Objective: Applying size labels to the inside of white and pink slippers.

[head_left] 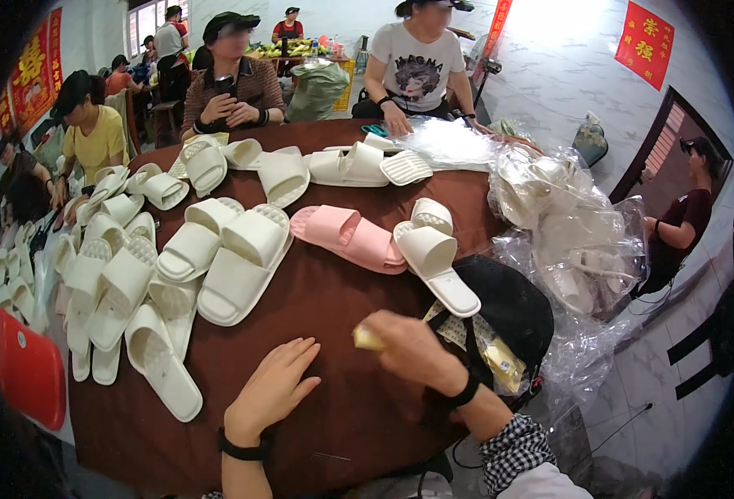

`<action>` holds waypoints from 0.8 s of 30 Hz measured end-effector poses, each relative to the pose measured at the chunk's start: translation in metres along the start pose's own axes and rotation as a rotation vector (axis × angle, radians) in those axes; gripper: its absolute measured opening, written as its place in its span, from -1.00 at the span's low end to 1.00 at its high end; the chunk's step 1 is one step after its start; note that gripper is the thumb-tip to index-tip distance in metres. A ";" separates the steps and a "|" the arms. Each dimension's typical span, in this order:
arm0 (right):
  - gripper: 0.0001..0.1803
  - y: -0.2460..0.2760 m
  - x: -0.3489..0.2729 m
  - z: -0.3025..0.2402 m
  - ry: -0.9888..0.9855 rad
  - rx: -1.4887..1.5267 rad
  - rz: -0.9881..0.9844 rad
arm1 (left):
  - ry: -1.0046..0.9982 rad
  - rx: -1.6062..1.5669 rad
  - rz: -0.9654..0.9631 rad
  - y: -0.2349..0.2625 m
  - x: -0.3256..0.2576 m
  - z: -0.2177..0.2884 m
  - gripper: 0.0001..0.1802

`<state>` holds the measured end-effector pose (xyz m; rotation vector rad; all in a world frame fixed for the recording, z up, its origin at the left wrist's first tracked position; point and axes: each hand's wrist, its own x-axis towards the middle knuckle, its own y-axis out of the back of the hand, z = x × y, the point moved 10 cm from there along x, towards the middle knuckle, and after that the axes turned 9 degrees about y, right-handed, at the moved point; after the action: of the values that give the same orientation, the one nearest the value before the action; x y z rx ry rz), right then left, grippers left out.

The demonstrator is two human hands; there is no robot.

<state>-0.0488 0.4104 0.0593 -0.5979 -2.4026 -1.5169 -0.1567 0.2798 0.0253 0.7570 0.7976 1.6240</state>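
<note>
My left hand [275,387] is held over the brown tablecloth [342,441], fingers stretched out, holding nothing. Closed around a small pale-yellow object [368,338], my right hand [417,349] is to its right, slightly smeared by motion; what kind of object it is I cannot make out. Just beyond that hand lies a white slipper [442,270], its toe end by a black cap [513,299]. A yellow packet [503,364] and printed paper strips sit in the cap. A pink slipper pair [346,239] lies farther off, and the nearest slipper to my left hand is a white one [163,366].
Several white slippers [242,266] cover the table's left and far sides. Clear plastic bags [587,241] with slippers in them crowd the right edge. Across the table are two people, one with a hand near a stack of clear sheets [450,143]. A red stool [26,366] stands at left.
</note>
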 end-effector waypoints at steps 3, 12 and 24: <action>-0.78 0.062 -0.001 0.024 -0.194 -0.099 0.319 | -0.007 -0.008 0.016 0.000 0.000 -0.001 -0.39; -0.64 0.080 -0.019 0.144 -0.428 -0.015 0.294 | -0.032 0.024 0.029 -0.009 0.002 -0.002 -0.39; -0.65 0.074 -0.016 0.185 -0.674 0.772 0.637 | -0.034 0.018 0.055 -0.014 0.001 -0.007 -0.40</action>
<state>0.0026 0.6013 0.0322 -1.6142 -2.5361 -0.0865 -0.1552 0.2823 0.0095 0.8234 0.7744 1.6505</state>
